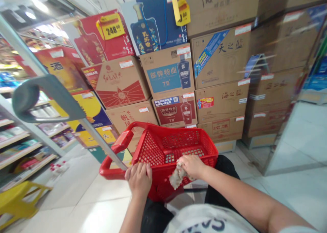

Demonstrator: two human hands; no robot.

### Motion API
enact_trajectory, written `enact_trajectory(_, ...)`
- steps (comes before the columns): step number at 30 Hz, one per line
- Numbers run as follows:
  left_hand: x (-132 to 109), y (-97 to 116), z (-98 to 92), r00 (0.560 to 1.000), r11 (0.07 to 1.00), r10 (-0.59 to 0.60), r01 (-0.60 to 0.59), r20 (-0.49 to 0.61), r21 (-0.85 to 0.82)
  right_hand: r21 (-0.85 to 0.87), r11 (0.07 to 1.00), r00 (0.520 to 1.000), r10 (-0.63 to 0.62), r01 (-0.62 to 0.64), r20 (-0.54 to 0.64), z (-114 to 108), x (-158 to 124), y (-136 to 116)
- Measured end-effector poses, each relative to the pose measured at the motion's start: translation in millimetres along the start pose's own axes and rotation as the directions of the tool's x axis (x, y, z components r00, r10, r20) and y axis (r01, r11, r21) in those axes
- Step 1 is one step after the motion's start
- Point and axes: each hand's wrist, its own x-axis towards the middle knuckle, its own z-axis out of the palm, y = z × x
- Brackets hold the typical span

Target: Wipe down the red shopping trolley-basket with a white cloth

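A red plastic shopping basket [150,151] with a mesh wall stands just in front of me, and it looks empty where I can see inside. My left hand [139,180] is closed around its near rim, next to the foot of a metal pull rod [102,144]. That rod rises to a grey looped handle [48,100] at the upper left. My right hand [191,166] grips a crumpled, dirty white cloth [178,175], pressing it against the basket's rim on the right side. Part of the basket is hidden below my hands.
Stacked cardboard liquor cartons [219,83] and priced display boxes fill the view ahead. Stocked shop shelves [22,147] run along the left, with a yellow stool [17,202] low at the left. White floor tiles [84,202] lie around, and a glass-sided display [288,137] stands on the right.
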Motion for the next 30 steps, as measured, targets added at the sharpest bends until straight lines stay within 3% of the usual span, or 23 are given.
enact_trajectory(4,4,5,3.1,0.999,0.999,-0.038,0.038,-0.025,0.008,-0.019,0.998,0.997,0.067,-0.068,-0.028,-2,-2,-3)
enact_trajectory(11,4,3,-1.9,1.0,1.0,-0.002,0.002,0.015,-0.004,0.028,0.996,0.995,-0.084,0.086,-0.056,6,23,-45)
enact_trajectory(14,1,1,-5.1,1.0,1.0,0.02,-0.019,0.022,-0.017,0.05,0.994,0.993,-0.092,0.096,-0.077,10,14,-31)
enact_trajectory(19,-2,3,-2.2,1.0,1.0,-0.004,0.004,0.014,-0.024,0.047,0.999,0.997,0.025,-0.021,-0.074,9,-8,5)
enact_trajectory(26,2,9,1.0,0.999,0.999,-0.048,0.048,0.021,-0.013,0.077,0.997,0.998,-0.012,0.017,-0.066,7,8,-20)
enact_trajectory(30,-1,5,-3.9,1.0,1.0,0.004,-0.004,0.021,-0.026,0.092,0.993,0.996,-0.074,0.078,-0.053,5,1,-8)
